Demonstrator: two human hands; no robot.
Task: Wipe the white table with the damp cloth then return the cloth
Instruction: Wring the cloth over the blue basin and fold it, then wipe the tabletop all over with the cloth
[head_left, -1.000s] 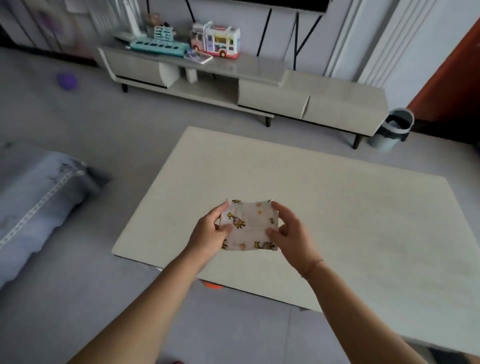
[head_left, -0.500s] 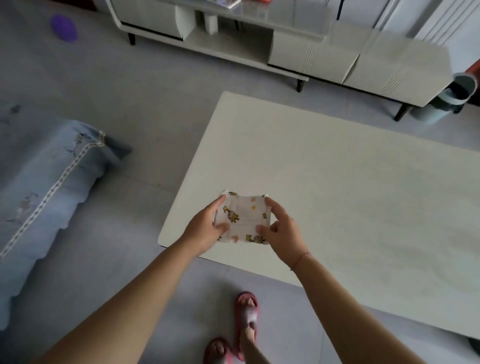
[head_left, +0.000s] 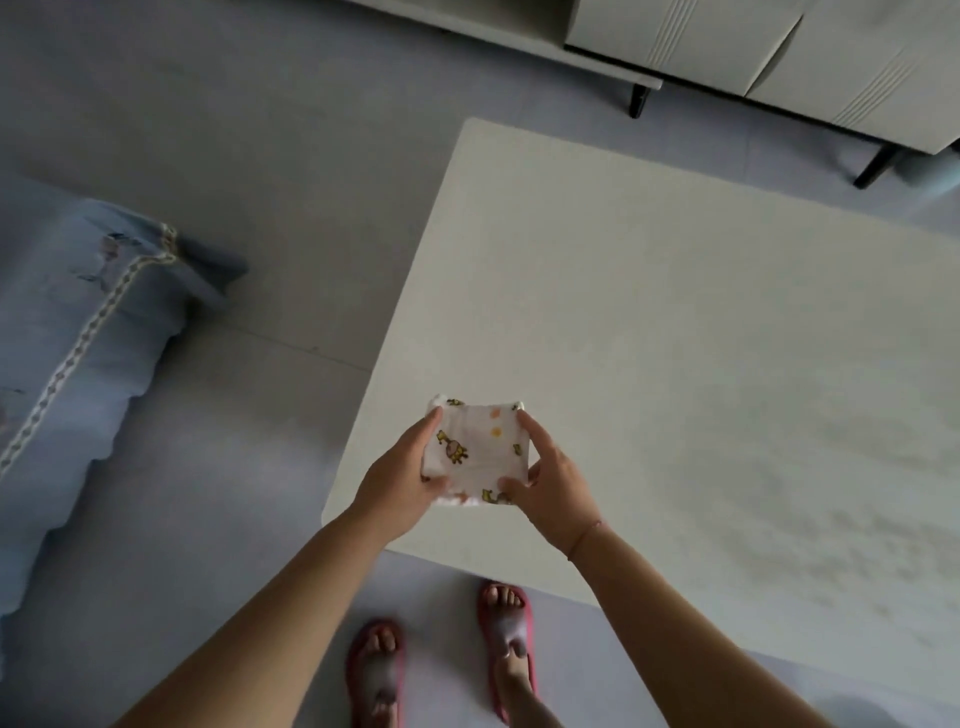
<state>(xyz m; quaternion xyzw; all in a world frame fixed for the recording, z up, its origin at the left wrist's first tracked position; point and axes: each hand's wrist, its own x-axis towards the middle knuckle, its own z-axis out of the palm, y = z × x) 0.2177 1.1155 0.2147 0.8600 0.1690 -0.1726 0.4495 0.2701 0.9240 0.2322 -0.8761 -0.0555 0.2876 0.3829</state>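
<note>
**Inspector:** Where was the cloth located?

**Operator:** The folded cloth (head_left: 475, 449), white with a yellow giraffe print, was held over the near left corner of the white table (head_left: 675, 322). Whether it touched the tabletop could not be determined.

**Inspector:** What was the state of each hand?

**Operator:** The left hand (head_left: 397, 486) pinched the cloth's left edge, with the thumb on top and the index finger along the upper corner. The right hand (head_left: 556, 493) pinched the right edge in the same manner. A thin bracelet (head_left: 586, 534) sat on the right wrist.

**Inspector:** What differed from half a second earlier?

**Operator:** The grip was unchanged, and so was the cloth's position over the corner. The view had tilted further down. Both pink slippers (head_left: 506, 631) showed on the grey floor (head_left: 234, 156) below the table's near edge, where one had previously been cut off by the frame. Only the lower front of the pale cabinet (head_left: 727, 47) remained at the top. The blue sofa cover (head_left: 88, 353) with its patterned trim stayed at the left, apart from the table.
</note>
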